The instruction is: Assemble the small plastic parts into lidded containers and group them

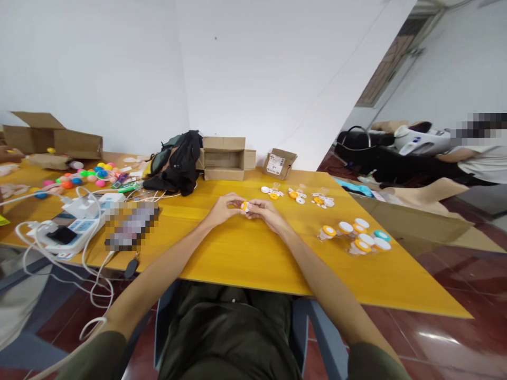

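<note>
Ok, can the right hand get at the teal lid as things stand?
Probably yes, from above: nothing covers the teal lid. Lower down, other jars stand in the way, and the right hand is occupied with the small orange piece.

A dark olive-green top (227,343) is worn, its loose cloth creased across the front. The upper arms are covered by short sleeves of matching green, the left sleeve (99,356) and right sleeve (372,363) both ended near the elbow. The forearms (168,264), left hand (222,210) and right hand (270,212) are bare. At the lap, a pale spot (233,300) is seen, too small to be identified.
</note>
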Action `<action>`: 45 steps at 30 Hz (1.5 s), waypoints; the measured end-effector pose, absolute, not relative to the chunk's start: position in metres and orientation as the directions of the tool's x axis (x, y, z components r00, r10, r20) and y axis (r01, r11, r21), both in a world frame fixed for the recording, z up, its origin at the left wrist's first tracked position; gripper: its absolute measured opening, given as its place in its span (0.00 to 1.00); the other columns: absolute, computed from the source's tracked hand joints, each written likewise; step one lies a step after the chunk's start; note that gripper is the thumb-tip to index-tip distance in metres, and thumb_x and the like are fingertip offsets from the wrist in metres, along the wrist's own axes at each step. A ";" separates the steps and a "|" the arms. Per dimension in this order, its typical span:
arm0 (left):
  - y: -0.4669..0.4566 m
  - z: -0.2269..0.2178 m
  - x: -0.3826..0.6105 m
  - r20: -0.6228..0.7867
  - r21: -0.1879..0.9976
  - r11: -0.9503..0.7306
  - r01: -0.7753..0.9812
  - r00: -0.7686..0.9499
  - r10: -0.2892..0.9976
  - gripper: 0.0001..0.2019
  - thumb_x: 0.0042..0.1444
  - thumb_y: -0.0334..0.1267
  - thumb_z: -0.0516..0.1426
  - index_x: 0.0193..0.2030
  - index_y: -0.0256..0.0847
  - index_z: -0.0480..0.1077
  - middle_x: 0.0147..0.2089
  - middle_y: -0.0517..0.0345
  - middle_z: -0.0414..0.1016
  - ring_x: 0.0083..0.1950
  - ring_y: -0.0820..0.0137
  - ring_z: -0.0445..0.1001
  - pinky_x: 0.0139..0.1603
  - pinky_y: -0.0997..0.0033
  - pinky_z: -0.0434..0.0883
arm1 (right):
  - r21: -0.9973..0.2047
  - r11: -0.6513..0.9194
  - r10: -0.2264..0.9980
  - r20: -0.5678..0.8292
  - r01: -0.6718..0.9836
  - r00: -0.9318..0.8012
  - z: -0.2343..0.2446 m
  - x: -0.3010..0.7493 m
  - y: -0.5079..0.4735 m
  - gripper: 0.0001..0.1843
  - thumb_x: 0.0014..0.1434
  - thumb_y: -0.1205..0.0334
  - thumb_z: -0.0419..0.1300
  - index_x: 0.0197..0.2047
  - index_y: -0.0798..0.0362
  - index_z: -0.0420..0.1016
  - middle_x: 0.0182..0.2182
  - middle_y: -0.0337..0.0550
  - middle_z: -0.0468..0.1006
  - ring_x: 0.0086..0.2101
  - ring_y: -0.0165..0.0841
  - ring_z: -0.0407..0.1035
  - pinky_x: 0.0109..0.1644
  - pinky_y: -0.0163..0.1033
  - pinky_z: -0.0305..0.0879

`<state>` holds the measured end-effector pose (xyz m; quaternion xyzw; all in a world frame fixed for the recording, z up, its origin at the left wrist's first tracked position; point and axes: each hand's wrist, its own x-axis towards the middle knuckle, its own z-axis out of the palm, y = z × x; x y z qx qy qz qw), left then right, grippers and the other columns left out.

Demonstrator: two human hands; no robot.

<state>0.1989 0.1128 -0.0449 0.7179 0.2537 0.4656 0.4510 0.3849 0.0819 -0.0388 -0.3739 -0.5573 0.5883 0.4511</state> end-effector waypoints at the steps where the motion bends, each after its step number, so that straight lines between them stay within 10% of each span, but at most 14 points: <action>1: 0.112 -0.044 0.199 0.444 0.881 -0.470 -0.058 0.443 0.779 0.16 0.40 0.38 0.70 0.38 0.40 0.79 0.39 0.56 0.76 0.41 0.70 0.75 0.48 0.66 0.73 | -0.993 0.020 0.945 0.056 -0.114 -0.321 -0.039 0.385 0.082 0.23 0.39 0.42 0.73 0.29 0.52 0.79 0.25 0.41 0.80 0.26 0.29 0.73 0.35 0.35 0.72; 27: 0.112 -0.040 0.198 0.387 0.876 -0.464 0.127 0.387 0.837 0.14 0.44 0.44 0.67 0.36 0.39 0.78 0.37 0.56 0.79 0.39 0.68 0.75 0.43 0.68 0.72 | -0.981 0.006 0.955 0.063 -0.193 -0.291 -0.043 0.377 0.088 0.21 0.39 0.46 0.74 0.29 0.52 0.77 0.26 0.40 0.80 0.27 0.29 0.73 0.34 0.34 0.72; 45: 0.110 -0.042 0.200 0.319 0.946 -0.309 -0.099 0.462 0.828 0.28 0.41 0.46 0.70 0.50 0.41 0.73 0.51 0.51 0.78 0.53 0.63 0.74 0.52 0.65 0.70 | -0.939 -0.101 0.949 0.008 -0.328 -0.315 -0.044 0.371 0.086 0.18 0.53 0.43 0.66 0.32 0.50 0.76 0.28 0.40 0.80 0.27 0.30 0.74 0.33 0.34 0.73</action>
